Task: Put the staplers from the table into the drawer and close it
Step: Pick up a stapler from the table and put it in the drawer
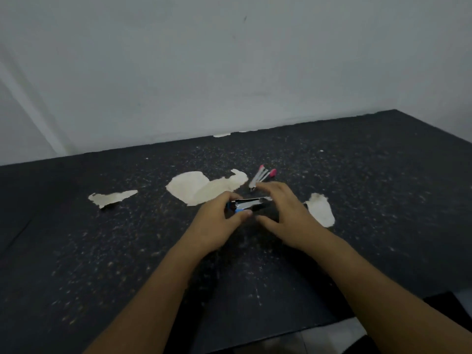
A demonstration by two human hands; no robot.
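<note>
Worktop: dark, speckled, with pale worn patches; pale wall behind it.
Blue stapler: on the worktop near its middle, chrome top up.
Left hand: fingers closed around the blue stapler's near end.
Right hand: spread, fingers curved, just right of the blue stapler; contact unclear.
Pink stapler: just behind the blue stapler, lying open.
Drawer: out of view.

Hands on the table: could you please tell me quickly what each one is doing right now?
Left hand: closed on the blue stapler.
Right hand: open, holding nothing.
</note>
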